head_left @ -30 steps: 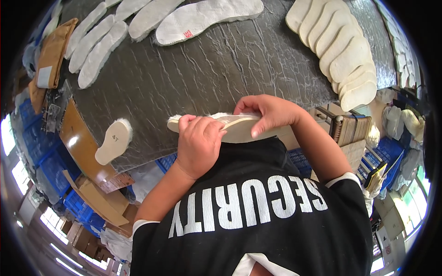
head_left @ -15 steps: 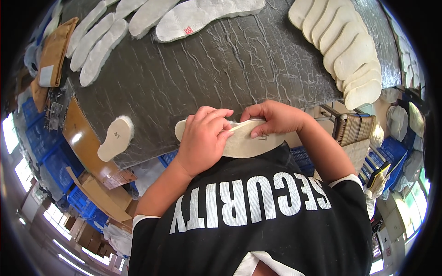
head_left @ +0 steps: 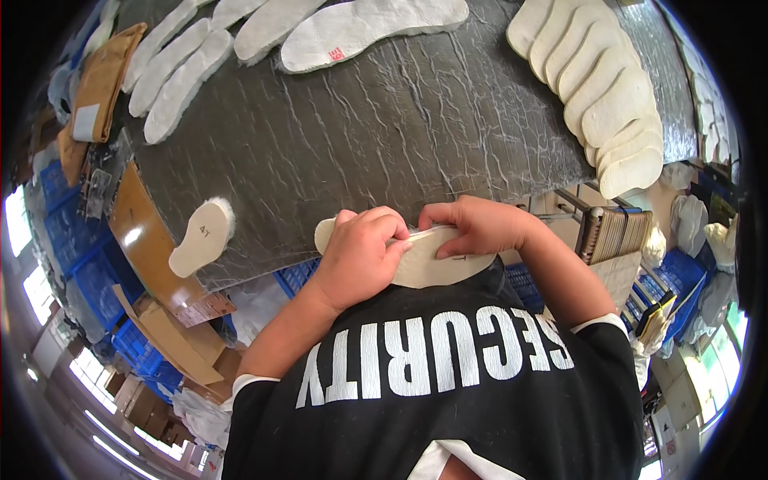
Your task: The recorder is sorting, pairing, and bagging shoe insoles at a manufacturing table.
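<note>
A cream shoe insole lies across the near edge of the dark table, close to my body. My left hand pinches its upper edge near the middle, with fingertips and thumb together. On the right part of the same edge, my right hand grips with the thumb on the face and the fingers curled behind. The edge between my hands looks layered; what lies underneath is hidden. Another insole with a fluffy rim rests alone at the table's left corner.
Fluffy white insoles lie along the far left of the table. A fanned row of cream insoles covers the right side. Beyond the table stand blue crates, an open cardboard box and a woven-backed chair.
Both hands and the insole sit slightly lower in the view. My left fingers have closed in tighter on the insole's edge, while my right hand keeps its grip.
</note>
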`<state>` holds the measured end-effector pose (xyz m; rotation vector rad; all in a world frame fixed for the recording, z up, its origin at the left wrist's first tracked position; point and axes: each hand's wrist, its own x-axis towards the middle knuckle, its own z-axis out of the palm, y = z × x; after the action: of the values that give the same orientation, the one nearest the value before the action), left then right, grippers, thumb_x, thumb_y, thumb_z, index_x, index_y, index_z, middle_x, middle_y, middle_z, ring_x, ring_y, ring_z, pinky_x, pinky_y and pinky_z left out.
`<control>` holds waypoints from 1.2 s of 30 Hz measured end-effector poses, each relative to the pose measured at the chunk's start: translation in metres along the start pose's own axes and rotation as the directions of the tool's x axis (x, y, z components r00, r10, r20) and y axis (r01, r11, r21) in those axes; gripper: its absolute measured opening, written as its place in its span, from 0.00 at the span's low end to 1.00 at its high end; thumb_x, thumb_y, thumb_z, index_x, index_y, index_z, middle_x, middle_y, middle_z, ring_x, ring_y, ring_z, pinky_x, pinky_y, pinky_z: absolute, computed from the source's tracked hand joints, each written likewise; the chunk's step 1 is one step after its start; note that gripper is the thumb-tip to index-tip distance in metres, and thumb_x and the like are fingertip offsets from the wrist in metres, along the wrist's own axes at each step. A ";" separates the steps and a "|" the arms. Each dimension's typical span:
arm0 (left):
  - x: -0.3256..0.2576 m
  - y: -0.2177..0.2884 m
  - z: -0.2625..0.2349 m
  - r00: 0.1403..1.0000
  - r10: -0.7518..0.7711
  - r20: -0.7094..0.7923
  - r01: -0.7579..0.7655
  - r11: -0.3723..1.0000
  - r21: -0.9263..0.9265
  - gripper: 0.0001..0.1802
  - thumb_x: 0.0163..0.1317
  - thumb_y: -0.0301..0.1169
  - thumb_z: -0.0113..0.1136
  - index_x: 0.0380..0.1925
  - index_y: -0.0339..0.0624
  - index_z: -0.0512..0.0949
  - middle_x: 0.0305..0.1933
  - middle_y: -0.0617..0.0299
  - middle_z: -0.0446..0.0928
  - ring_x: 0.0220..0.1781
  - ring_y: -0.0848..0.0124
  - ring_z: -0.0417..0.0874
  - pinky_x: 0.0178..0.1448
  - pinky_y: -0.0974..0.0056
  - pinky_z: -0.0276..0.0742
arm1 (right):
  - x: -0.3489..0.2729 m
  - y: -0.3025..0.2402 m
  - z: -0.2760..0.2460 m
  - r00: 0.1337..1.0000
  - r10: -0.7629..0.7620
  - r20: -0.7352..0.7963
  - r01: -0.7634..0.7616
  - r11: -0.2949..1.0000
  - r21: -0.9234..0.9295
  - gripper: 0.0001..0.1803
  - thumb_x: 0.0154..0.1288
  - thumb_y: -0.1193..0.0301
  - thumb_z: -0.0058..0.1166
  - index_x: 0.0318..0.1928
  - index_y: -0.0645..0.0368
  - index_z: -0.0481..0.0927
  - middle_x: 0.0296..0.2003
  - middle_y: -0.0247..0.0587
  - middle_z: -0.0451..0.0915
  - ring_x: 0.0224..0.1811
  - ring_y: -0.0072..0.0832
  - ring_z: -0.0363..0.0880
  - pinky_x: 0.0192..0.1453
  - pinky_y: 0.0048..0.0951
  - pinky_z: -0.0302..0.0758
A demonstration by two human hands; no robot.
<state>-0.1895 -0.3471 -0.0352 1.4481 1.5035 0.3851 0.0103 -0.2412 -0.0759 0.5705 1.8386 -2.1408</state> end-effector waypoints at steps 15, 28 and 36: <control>-0.010 -0.003 -0.005 0.999 0.002 0.044 -0.002 1.000 0.008 0.14 0.46 0.31 0.69 0.32 0.37 0.79 0.36 0.55 0.80 0.40 0.57 0.81 0.46 0.58 0.76 | -0.003 -0.016 0.023 0.995 0.072 -0.064 -0.092 0.912 -0.400 0.15 0.58 0.60 0.60 0.42 0.52 0.78 0.28 0.46 0.81 0.34 0.47 0.79 0.38 0.44 0.72; -0.012 -0.006 0.000 0.976 0.093 0.199 -0.116 0.988 0.107 0.12 0.46 0.31 0.67 0.32 0.39 0.81 0.33 0.59 0.79 0.41 0.61 0.79 0.50 0.60 0.70 | -0.009 -0.019 0.034 0.994 0.005 -0.114 -0.061 0.869 -0.491 0.13 0.57 0.59 0.59 0.39 0.51 0.78 0.25 0.44 0.80 0.32 0.45 0.80 0.36 0.44 0.73; -0.016 -0.006 0.008 0.991 0.067 0.112 -0.075 0.995 0.067 0.14 0.43 0.33 0.70 0.30 0.40 0.80 0.34 0.61 0.79 0.43 0.64 0.78 0.52 0.62 0.67 | -0.005 -0.018 0.040 0.988 -0.033 -0.152 -0.059 0.826 -0.560 0.12 0.56 0.59 0.60 0.36 0.51 0.80 0.23 0.42 0.80 0.31 0.42 0.81 0.35 0.42 0.74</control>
<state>-0.1896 -0.3659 -0.0368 1.5571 1.3926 0.2924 0.0020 -0.2776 -0.0524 0.6073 2.3974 -1.4440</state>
